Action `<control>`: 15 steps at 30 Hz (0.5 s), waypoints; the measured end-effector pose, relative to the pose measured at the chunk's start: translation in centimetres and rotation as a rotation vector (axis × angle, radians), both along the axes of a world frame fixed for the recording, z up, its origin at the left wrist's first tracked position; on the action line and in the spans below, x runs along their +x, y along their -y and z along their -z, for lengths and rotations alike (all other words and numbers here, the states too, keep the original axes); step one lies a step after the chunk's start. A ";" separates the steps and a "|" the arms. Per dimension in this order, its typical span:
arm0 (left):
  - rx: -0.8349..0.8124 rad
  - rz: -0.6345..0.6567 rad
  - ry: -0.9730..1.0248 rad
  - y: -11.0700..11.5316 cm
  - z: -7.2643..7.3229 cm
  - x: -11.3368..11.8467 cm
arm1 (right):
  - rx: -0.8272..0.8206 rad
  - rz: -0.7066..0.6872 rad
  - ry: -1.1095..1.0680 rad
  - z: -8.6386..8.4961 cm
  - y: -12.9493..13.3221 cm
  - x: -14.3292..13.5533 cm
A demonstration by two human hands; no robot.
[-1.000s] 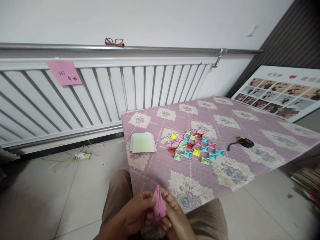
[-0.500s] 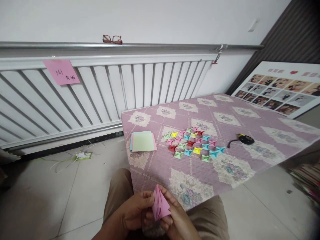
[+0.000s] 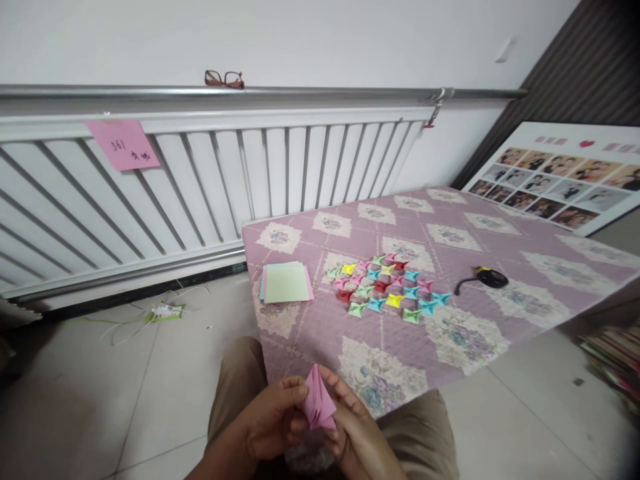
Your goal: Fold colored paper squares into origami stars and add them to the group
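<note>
A piece of folded pink paper (image 3: 319, 399) is held up between both hands, over my lap at the near edge of the table. My left hand (image 3: 277, 417) pinches its left side with thumb and fingers. Around its right side and underneath, my right hand (image 3: 351, 420) grips it, with some fingers hidden behind the paper. Several small folded paper pieces (image 3: 381, 287) in green, yellow, pink, red and blue lie in rows on the table. Left of them sits a stack of square coloured paper sheets (image 3: 287, 283), a pale green one on top.
A flowered purple cloth covers the table (image 3: 320, 327). A black object with a short cord (image 3: 491, 277) lies at the right. Behind stand a white radiator (image 3: 295, 163) and a photo board (image 3: 555, 177). A power strip (image 3: 167, 312) with cables is on the floor.
Both hands have raised the pink paper slightly and turned it a little. Its lower right flap now stands more apart. The things on the table have stayed put.
</note>
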State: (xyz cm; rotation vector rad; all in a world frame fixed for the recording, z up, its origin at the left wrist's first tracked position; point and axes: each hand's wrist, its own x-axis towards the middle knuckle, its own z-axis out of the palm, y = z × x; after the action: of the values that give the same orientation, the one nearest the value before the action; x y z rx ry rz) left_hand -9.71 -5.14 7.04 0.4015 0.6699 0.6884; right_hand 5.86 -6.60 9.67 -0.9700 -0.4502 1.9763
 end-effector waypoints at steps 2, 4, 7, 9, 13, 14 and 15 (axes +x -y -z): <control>-0.008 -0.017 0.033 0.0 0.0 0.1 | 0.012 -0.003 -0.020 0.1 0.1 0.2; -0.023 -0.017 0.056 0.1 0.0 0.1 | 0.029 -0.008 -0.040 0.2 0.2 0.2; -0.023 -0.003 0.096 0.0 -0.1 0.2 | 0.067 -0.015 -0.062 0.6 0.3 0.1; -0.023 -0.001 0.113 0.0 -0.2 0.2 | 0.106 -0.007 -0.063 0.9 0.2 0.0; -0.018 0.004 0.115 0.1 -0.2 0.2 | 0.162 0.003 -0.044 1.1 0.2 -0.3; -0.013 0.008 0.114 0.2 -0.1 0.2 | 0.172 0.001 -0.032 1.1 0.1 -0.4; -0.006 0.011 0.111 0.2 0.0 0.2 | 0.185 -0.002 -0.017 1.2 0.1 -0.4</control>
State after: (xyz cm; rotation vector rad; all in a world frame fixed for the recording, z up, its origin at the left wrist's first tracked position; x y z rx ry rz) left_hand -9.46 -5.33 7.08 0.3581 0.5639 0.6932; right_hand 5.45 -6.73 8.51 -0.8361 -0.6135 1.9054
